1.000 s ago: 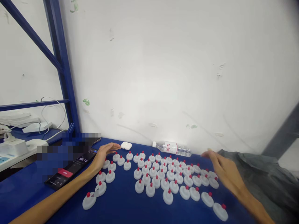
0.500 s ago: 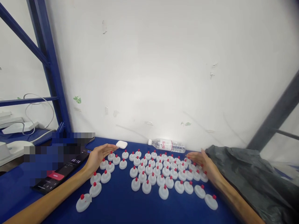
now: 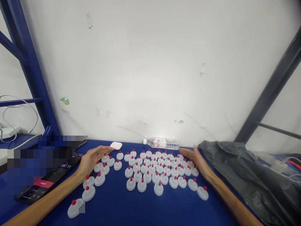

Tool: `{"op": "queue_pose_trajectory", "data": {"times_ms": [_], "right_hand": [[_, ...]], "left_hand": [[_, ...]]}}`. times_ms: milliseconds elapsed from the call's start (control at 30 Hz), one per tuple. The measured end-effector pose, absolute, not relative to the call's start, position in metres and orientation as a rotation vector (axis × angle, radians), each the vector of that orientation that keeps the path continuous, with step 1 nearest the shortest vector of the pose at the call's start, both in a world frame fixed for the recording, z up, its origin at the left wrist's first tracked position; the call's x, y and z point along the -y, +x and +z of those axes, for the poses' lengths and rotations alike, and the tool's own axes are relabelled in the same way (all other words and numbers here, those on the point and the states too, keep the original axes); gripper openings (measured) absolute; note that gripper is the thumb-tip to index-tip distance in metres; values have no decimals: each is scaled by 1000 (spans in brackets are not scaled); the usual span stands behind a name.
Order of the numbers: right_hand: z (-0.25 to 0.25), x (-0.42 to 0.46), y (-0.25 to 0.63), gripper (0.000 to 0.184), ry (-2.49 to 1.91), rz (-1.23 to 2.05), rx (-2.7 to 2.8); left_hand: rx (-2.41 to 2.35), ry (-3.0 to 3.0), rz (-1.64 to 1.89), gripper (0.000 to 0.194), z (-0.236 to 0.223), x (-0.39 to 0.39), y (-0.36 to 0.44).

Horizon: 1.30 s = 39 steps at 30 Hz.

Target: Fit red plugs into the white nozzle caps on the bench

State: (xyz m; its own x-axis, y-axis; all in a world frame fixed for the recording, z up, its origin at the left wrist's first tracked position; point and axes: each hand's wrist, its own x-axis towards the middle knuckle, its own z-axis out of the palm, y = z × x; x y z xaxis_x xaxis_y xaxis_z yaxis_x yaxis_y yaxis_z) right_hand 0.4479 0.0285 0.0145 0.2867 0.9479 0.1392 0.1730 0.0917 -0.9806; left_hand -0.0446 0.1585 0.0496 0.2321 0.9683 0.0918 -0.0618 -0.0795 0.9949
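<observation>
Several white translucent caps with red tips (image 3: 158,189) stand spread over a blue tabletop (image 3: 113,204), in a large cluster at the middle and right and a smaller group at the left. My left hand (image 3: 91,158) rests on its edge beside the left group, fingers stretched out, fingertips near a small white case (image 3: 116,145). At the right end of the large cluster my right hand (image 3: 197,160) lies likewise on edge, fingers extended and thumb up. Its fingers are close to the outermost caps. Neither hand holds anything.
A clear plastic bottle (image 3: 162,143) lies on its side against the white wall (image 3: 150,69). At the left sits a phone (image 3: 49,179) with a lit screen. Dark grey plastic sheeting (image 3: 249,175) covers the right side. Blue frame posts (image 3: 35,69) and white cables (image 3: 35,117) are farther left.
The view has turned somewhat right, so everything appears shifted left. Both hands keep about the same places beside the caps; the phone's timer reads one second more.
</observation>
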Motion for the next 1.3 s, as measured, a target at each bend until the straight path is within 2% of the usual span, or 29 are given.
{"op": "queue_pose_trajectory", "data": {"times_ms": [100, 300, 867, 1067, 1300], "right_hand": [[17, -27, 437, 77, -1399, 813, 1197], [19, -26, 432, 74, -1427, 769, 1229], [18, -27, 428, 84, -1442, 827, 1229], [13, -26, 433, 81, -1430, 834, 1210], [11, -24, 437, 81, -1458, 839, 1206]], "left_hand": [[-951, 1347, 1117, 42, 50, -158, -44], [-904, 1367, 1101, 46, 50, -156, -43], [-806, 1346, 1079, 52, 36, -164, -45], [-743, 1384, 1036, 56, 34, -165, -49], [-702, 1414, 1024, 50, 25, -170, -52]]}}
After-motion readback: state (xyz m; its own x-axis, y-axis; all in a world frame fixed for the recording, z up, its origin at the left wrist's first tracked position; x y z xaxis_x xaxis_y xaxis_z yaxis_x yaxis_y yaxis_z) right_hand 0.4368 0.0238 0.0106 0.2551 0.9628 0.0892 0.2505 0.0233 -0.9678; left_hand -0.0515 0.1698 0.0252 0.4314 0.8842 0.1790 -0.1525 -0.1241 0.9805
